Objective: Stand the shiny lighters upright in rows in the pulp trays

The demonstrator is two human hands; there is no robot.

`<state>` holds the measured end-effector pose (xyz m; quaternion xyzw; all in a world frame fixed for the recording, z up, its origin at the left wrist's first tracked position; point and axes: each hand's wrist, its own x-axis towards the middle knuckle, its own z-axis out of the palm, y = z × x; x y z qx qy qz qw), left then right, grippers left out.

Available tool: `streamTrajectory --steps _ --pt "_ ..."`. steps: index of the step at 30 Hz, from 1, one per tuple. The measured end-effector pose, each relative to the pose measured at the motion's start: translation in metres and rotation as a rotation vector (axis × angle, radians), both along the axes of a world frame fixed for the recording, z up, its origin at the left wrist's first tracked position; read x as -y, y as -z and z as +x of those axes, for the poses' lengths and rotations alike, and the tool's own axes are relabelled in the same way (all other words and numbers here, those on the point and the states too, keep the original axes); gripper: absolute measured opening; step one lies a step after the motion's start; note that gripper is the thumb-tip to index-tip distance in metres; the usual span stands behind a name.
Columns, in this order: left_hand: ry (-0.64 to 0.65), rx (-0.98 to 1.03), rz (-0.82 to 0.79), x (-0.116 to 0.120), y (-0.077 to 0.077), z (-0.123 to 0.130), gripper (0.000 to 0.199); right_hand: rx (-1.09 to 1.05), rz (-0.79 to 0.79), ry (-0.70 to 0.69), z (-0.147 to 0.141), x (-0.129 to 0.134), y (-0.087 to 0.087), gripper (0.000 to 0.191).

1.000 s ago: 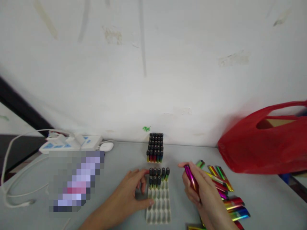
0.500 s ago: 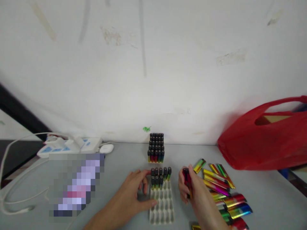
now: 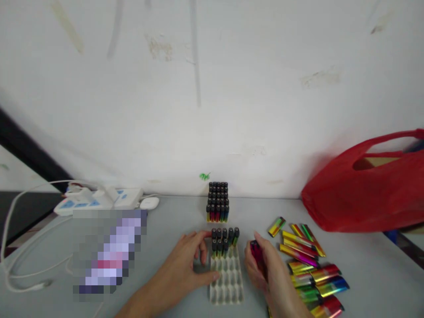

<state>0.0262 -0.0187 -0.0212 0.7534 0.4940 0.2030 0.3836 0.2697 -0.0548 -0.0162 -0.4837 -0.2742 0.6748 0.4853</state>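
A pale tray (image 3: pixel 227 282) with rows of small pockets lies on the grey table. Several black-topped batteries (image 3: pixel 219 242) stand upright in its far rows; the nearer pockets hold nothing. My left hand (image 3: pixel 185 260) rests at the tray's left side, thumb on its edge and forefinger by the far batteries, fingers apart. Right of the tray, my right hand (image 3: pixel 265 267) is closed around dark red batteries (image 3: pixel 258 255), partly hidden by the fingers; their number cannot be made out. Beyond the tray stands a block of upright black-topped batteries (image 3: pixel 217 201) in rows.
Shiny coloured wrapped pieces (image 3: pixel 311 274) lie scattered at the right. A red bag (image 3: pixel 361 194) sits at the back right. On the left are a white power strip (image 3: pixel 129 197), white cables, a small white case (image 3: pixel 149 203) and a pixelated object (image 3: pixel 112 251).
My right hand has turned slightly and its fingers have closed further over the batteries. The whole view has shifted a little; my left hand keeps its place at the tray.
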Motion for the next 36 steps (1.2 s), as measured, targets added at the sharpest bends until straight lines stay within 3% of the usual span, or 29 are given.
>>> streamTrajectory --steps 8,17,24,36 --pt "-0.02 -0.03 -0.028 0.001 -0.003 0.003 0.052 -0.18 0.024 -0.07 -0.002 -0.005 -0.004 0.08" --pt "-0.015 -0.01 -0.029 -0.001 -0.003 0.003 0.059 -0.2 0.034 -0.066 0.002 -0.005 0.001 0.077" --pt "-0.012 -0.022 0.004 -0.001 -0.002 0.002 0.053 -0.121 -0.068 -0.044 0.008 -0.003 -0.003 0.077" --pt "0.001 -0.011 0.007 -0.001 0.002 0.002 0.058 0.083 -0.07 0.014 0.006 -0.001 -0.001 0.071"
